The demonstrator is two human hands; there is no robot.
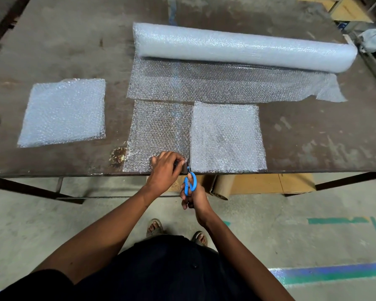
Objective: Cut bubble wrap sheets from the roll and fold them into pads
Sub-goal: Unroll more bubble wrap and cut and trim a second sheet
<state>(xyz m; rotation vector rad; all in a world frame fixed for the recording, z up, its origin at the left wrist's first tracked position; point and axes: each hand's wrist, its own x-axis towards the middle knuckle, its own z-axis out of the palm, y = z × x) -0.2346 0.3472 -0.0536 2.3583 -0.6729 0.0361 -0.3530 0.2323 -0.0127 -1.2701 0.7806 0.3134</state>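
Two hands: left hand (165, 168) pinching sheet (159, 135) edge, right hand (193, 197) gripping scissors (190, 181).

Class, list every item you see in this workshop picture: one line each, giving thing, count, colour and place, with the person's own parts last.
bubble wrap roll: 1, clear-white, far side of table, partly unrolled
single-layer sheet: 1, clear, near edge, being cut
folded pads: 2, whitish, one at left, one right of the cut
scissors: 1, blue handles, at near edge
table: 1, dark brown
cardboard: brown, under table
left hand: holds sheet edge
right hand: grips scissors
feet in sandals: 2, on floor
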